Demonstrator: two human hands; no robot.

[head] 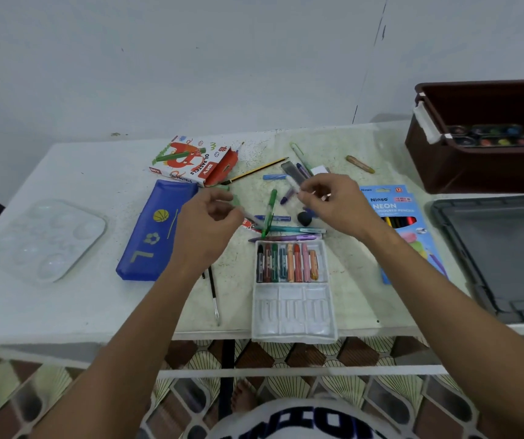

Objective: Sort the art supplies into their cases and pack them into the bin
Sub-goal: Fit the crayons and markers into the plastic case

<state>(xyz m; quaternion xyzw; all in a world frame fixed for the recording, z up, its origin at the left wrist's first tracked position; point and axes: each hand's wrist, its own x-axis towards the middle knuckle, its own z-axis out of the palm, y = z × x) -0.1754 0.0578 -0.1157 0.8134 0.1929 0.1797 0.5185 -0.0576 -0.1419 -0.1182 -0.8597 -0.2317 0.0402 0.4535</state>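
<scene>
The art supplies lie scattered across the middle of the frame on a white table (pixel 64 312). Nearest us, low and centre, we see a white plastic crayon tray (pixel 293 312); its far half holds a row of oil pastels (pixel 287 263) side by side, and its near slots are bare. Left of it lies a thin paintbrush (pixel 213 293). Further left a blue pencil case (pixel 146 242) lies flat, and at the left edge we see a clear paint palette (pixel 48 239).

Just beyond the tray, loose pens and markers (pixel 286 231) cross one another beside a dark eraser (pixel 304 218). Our left hand (pixel 205 226) hangs over them with fingers curled; whether it grips anything we cannot tell through the blur. Our right hand (pixel 333 205) pinches a slim pale pen (pixel 293 183).

At right lies a blue neon pencil box (pixel 395 207), with a grey lid (pixel 501 255) at the frame's right edge. Farther back we see an open oil pastel box (pixel 195 161), a yellow pencil (pixel 257 169) and a lone crayon (pixel 359 164). In the upper right stands a brown bin (pixel 463 169) with a watercolour set (pixel 488 136) inside.
</scene>
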